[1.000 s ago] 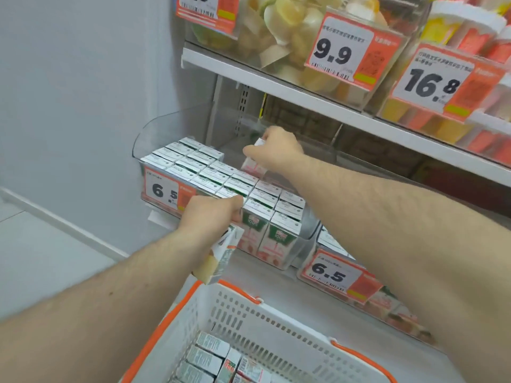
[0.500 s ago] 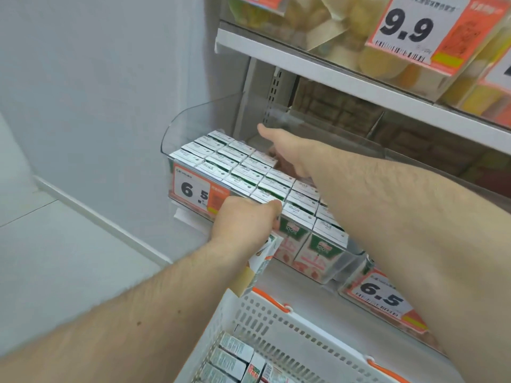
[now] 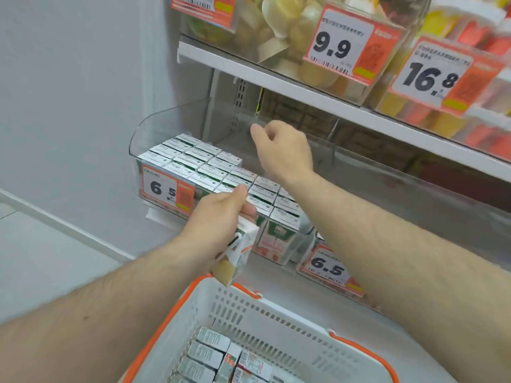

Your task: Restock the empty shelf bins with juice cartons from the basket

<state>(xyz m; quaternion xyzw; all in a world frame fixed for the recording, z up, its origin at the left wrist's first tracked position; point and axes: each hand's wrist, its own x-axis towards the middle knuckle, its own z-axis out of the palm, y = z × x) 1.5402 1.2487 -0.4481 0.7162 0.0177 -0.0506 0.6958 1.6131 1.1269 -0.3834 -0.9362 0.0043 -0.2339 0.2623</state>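
A pale grey wall (image 3: 69, 92) runs down the left side, meeting a light floor (image 3: 41, 258) along a white skirting strip. Against it stands a white shelf unit. The upper shelf (image 3: 276, 78) carries clear tubs of cut fruit with orange price tags reading 9.9 (image 3: 336, 45) and 16.8 (image 3: 431, 76).

Below it sits a clear plastic bin (image 3: 166, 120) with a curved left wall, its front tagged 6.5 (image 3: 163, 189). Juice cartons (image 3: 199, 161) stand packed in rows through the front and left of the bin; the back right part, next to the clear divider, shows bare space. A second 6.5 tag (image 3: 327, 268) marks the next bin to the right, low on the shelf ledge.

The right hand (image 3: 284, 150) hangs above that open back corner, fingers loosely curled, holding nothing, apart from the carton tops beneath it. The left hand (image 3: 218, 219) is at the bin's front edge, fingers wrapped round a carton (image 3: 239, 252) that tilts downward, its lower end just above the basket rim.

The white basket (image 3: 276, 313) with orange trim and handles sits close under both arms, at the foot of the shelf. More cartons (image 3: 210, 352) lie on their sides in its near left part; the rest of its floor is out of sight. Between basket rim and bin front there is a strip of bare shelf ledge.
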